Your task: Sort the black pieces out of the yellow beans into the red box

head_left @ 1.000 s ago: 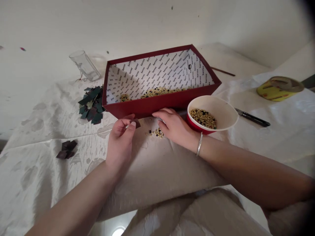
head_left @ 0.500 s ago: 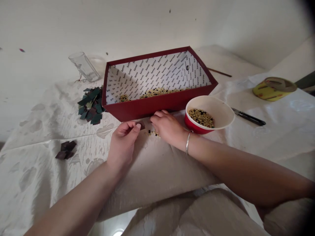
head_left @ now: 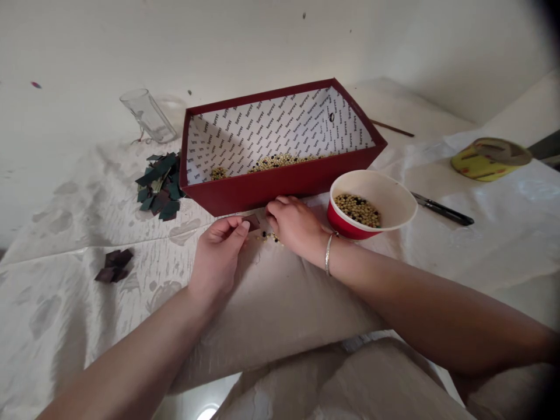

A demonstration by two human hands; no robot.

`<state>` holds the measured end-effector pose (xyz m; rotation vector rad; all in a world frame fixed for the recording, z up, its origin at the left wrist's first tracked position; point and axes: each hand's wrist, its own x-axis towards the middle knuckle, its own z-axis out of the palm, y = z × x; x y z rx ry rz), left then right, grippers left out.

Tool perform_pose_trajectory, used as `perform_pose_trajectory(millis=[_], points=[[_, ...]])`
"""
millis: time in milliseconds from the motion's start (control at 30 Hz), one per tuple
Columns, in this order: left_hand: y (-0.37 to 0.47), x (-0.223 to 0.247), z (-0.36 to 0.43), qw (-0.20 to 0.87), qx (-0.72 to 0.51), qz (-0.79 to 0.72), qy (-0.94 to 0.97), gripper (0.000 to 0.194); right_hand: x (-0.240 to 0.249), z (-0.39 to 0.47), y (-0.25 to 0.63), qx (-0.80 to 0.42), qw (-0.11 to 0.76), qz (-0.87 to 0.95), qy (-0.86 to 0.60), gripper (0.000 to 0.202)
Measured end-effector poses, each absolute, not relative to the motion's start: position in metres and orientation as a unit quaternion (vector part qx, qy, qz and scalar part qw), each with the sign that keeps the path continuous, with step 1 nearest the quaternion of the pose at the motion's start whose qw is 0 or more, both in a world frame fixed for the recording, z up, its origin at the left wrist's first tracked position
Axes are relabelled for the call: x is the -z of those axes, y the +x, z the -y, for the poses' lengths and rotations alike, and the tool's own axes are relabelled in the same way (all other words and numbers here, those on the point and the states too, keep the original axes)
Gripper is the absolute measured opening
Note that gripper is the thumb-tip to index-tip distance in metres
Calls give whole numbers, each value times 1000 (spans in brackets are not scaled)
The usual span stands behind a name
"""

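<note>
Between thumb and fingers, my left hand (head_left: 221, 248) pinches a small dark brown square piece (head_left: 252, 222), low over the cloth in front of the red box (head_left: 262, 197). My right hand (head_left: 297, 224) rests close beside it with its fingers curled down; whatever they may hold is hidden. A few loose yellow and black beads (head_left: 271, 237) lie on the cloth between my hands. Inside the box, which has a printed white lining, more of the same beads (head_left: 284, 161) are spread. A red and white tub (head_left: 376, 201) right of my right hand holds mixed beads too.
Dark green and brown pieces (head_left: 160, 186) are heaped left of the box, with a smaller brown pile (head_left: 114, 265) nearer me. A tilted clear glass (head_left: 149, 116) is behind. To the right are a black cutter knife (head_left: 444, 210), a yellow tin (head_left: 490, 160) and a thin stick (head_left: 392, 128).
My right hand's fingers have shifted slightly, curling beside the brown piece. My left hand keeps its pinch on the piece. The whole view has moved a little.
</note>
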<state>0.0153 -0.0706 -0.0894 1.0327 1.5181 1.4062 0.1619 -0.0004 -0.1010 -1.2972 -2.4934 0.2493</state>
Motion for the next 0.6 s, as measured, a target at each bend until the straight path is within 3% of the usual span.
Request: perform_pose_trajectory(millis=[433, 600], points=[[17, 87, 71, 419, -567, -593, 388, 6, 100, 0, 167, -134, 220, 856, -449, 10], [19, 83, 73, 455, -565, -583, 366, 8, 91, 13, 174, -141, 432, 812, -366, 10]])
